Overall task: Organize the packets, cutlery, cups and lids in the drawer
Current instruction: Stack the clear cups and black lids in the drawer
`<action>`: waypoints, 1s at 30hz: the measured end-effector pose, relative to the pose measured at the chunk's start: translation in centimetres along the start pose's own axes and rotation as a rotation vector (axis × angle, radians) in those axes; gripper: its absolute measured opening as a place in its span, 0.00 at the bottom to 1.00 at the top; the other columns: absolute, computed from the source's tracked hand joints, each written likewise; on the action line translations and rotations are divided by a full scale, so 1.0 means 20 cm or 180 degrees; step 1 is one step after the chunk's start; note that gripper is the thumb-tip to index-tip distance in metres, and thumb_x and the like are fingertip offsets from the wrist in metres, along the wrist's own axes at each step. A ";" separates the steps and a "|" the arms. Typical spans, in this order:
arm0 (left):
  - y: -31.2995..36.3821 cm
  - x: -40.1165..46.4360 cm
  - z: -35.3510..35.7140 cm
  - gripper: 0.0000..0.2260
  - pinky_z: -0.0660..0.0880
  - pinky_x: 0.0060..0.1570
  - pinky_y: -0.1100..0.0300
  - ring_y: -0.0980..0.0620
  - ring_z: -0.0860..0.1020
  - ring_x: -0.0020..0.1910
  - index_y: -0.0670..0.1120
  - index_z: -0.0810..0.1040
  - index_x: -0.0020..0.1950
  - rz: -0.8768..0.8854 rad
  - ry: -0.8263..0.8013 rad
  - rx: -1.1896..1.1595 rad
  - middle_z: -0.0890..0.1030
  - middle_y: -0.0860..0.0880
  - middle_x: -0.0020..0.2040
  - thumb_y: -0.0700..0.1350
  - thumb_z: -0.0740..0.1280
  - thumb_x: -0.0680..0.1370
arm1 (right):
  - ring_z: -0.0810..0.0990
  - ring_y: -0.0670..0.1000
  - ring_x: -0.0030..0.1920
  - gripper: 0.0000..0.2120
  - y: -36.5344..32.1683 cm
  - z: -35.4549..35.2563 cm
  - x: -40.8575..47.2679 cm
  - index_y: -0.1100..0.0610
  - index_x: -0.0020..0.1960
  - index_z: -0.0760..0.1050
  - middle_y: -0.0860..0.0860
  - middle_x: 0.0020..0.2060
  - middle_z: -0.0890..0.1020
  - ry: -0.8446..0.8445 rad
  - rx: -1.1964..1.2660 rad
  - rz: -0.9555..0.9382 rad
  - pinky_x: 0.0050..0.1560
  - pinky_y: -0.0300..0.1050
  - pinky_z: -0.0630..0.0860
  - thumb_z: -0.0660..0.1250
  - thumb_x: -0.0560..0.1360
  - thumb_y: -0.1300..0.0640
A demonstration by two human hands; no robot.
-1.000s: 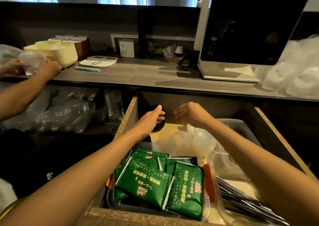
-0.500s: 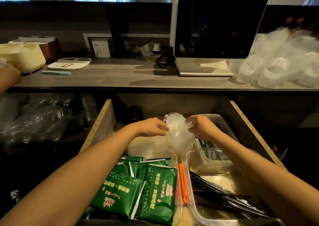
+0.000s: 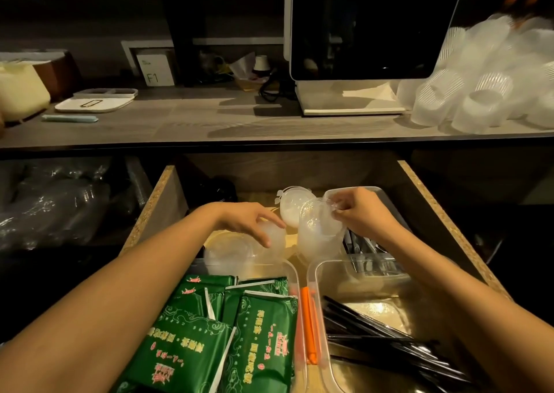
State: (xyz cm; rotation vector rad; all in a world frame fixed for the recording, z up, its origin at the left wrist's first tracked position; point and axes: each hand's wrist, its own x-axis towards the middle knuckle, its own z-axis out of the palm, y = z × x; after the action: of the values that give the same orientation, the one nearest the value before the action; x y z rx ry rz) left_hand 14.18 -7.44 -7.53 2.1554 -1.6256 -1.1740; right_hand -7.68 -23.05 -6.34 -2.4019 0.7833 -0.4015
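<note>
The open wooden drawer point(image 3: 431, 200) holds green packets point(image 3: 209, 335) in a clear tray at the front left. Black cutlery point(image 3: 386, 347) lies in a clear tray at the front right. My right hand point(image 3: 359, 212) pinches the rim of a stack of clear plastic cups point(image 3: 319, 233) in the drawer's middle. Fingers of my left hand point(image 3: 251, 221) curl over a small clear cup point(image 3: 274, 239) beside clear lids point(image 3: 230, 250). Another clear lidded cup point(image 3: 295, 203) lies behind them.
A clear bin point(image 3: 371, 254) with more cutlery sits at the back right under my right wrist. Orange sticks point(image 3: 310, 323) lie between the two trays. On the counter point(image 3: 209, 122) above are a bagged pile of cups point(image 3: 485, 92), a screen point(image 3: 368, 27) and a white scale point(image 3: 93, 103).
The view dropped toward the drawer. My right hand took hold of the cup stack's rim and held it there. My left hand left the dark object at the back and came down onto a small cup.
</note>
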 end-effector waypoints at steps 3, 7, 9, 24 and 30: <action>-0.03 0.01 0.01 0.17 0.77 0.62 0.51 0.54 0.75 0.64 0.57 0.78 0.67 0.0029 0.0378 -0.0474 0.77 0.58 0.62 0.52 0.71 0.78 | 0.83 0.50 0.45 0.13 0.00 0.00 -0.01 0.54 0.58 0.82 0.52 0.44 0.85 -0.0005 0.0092 -0.0009 0.49 0.49 0.82 0.67 0.75 0.63; -0.02 0.03 0.04 0.13 0.80 0.41 0.62 0.54 0.79 0.56 0.51 0.82 0.63 -0.0024 0.0664 -0.0677 0.81 0.55 0.57 0.51 0.68 0.81 | 0.83 0.49 0.41 0.10 0.00 0.02 -0.01 0.53 0.55 0.82 0.50 0.41 0.84 -0.0100 0.0061 -0.0024 0.40 0.41 0.81 0.67 0.76 0.61; -0.01 0.03 0.06 0.12 0.79 0.37 0.62 0.52 0.81 0.51 0.48 0.83 0.61 -0.0041 0.0749 -0.0543 0.82 0.52 0.53 0.50 0.68 0.80 | 0.83 0.49 0.41 0.12 -0.01 0.05 -0.01 0.55 0.58 0.82 0.53 0.45 0.85 -0.0120 -0.0039 -0.0025 0.42 0.43 0.81 0.68 0.76 0.59; 0.08 -0.03 0.09 0.10 0.80 0.44 0.60 0.54 0.81 0.44 0.45 0.84 0.58 -0.0265 0.0290 -0.0382 0.83 0.51 0.48 0.48 0.68 0.81 | 0.82 0.48 0.52 0.12 -0.03 0.04 -0.02 0.55 0.59 0.82 0.51 0.55 0.84 -0.0433 -0.0462 -0.0334 0.48 0.32 0.71 0.68 0.77 0.59; 0.14 -0.03 0.06 0.14 0.78 0.59 0.51 0.50 0.81 0.56 0.47 0.80 0.63 -0.0321 0.0918 -0.0501 0.82 0.49 0.57 0.50 0.60 0.84 | 0.81 0.46 0.52 0.14 -0.06 -0.03 -0.03 0.55 0.60 0.81 0.49 0.53 0.84 -0.0240 0.0305 -0.0101 0.54 0.41 0.78 0.68 0.78 0.50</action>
State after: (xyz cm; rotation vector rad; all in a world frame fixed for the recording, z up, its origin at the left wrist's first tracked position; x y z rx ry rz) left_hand 11.31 -7.67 -6.39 2.2056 -1.2757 -0.9283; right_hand -7.82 -22.09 -5.22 -2.3283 0.6783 -0.3510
